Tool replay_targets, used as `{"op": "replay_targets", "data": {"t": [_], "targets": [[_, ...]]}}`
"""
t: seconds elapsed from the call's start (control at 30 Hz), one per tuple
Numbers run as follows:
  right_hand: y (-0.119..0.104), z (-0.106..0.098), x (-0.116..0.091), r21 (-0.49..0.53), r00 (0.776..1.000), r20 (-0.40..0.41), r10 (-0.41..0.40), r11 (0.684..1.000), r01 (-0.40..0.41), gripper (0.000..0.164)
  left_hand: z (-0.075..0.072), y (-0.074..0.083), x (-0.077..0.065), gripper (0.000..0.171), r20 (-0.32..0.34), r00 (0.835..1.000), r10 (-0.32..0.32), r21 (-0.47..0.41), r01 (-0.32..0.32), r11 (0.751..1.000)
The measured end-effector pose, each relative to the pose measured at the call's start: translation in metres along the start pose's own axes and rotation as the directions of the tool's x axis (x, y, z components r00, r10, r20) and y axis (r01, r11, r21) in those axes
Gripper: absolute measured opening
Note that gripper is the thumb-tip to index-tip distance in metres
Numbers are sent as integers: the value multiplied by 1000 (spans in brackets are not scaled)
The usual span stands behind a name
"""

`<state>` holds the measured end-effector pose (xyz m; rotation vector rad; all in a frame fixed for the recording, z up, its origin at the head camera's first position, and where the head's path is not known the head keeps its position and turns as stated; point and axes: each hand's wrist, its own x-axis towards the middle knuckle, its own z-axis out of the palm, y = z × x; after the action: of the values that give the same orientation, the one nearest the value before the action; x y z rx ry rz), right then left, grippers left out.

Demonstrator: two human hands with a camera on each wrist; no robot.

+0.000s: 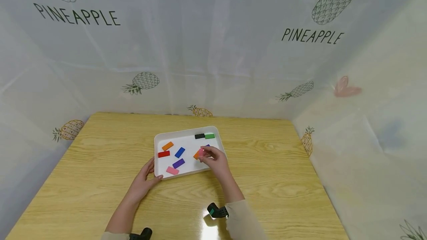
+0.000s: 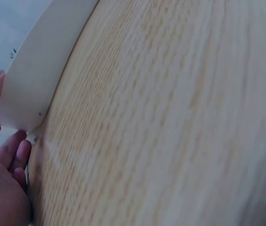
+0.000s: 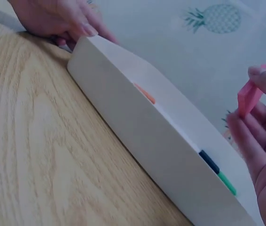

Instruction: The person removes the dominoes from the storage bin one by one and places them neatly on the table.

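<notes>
A shallow white tray (image 1: 186, 136) lies on the wooden table with coloured rectangular blocks scattered in it. My left hand (image 1: 142, 184) holds the tray's near left corner, its thumb at the rim and its fingers along the outer side. Over the tray's right part, my right hand (image 1: 216, 160) pinches a pink block (image 3: 250, 97) between thumb and fingers, raised off the tray floor. Beneath that hand, an orange block (image 1: 196, 155) and a blue-purple block (image 1: 208, 145) are partly covered. Another pink block (image 1: 172, 170) lies near the tray's front edge.
At the tray's back right, a black block (image 1: 199, 136) and a green block (image 1: 209, 136) sit end to end. Orange (image 1: 168, 146), red (image 1: 164, 154), blue (image 1: 179, 152) and purple (image 1: 178, 163) blocks lie loose at left. Pineapple-printed sheeting (image 1: 213, 47) hangs around the table (image 1: 267, 151).
</notes>
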<state>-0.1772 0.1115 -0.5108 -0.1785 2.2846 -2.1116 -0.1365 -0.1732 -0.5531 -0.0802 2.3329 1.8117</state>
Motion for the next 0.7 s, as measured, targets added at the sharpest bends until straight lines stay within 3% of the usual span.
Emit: {"op": "replay_targets", "data": {"t": [0.27, 0.5, 0.7], "targets": [[-26, -14, -24, 30, 1000, -3, -22, 999, 22, 31, 0, -4, 1, 86, -8, 1000, 6, 3, -6, 1000], [5, -32, -21, -21, 993, -105, 48, 998, -51, 43, 0, -1, -1, 86, -1, 1000, 22, -12, -22, 1000], [11, -49, -24, -75, 991, -125, 45, 996, -54, 50, 2, -4, 2, 84, 1, 1000, 31, -18, -31, 999]]}}
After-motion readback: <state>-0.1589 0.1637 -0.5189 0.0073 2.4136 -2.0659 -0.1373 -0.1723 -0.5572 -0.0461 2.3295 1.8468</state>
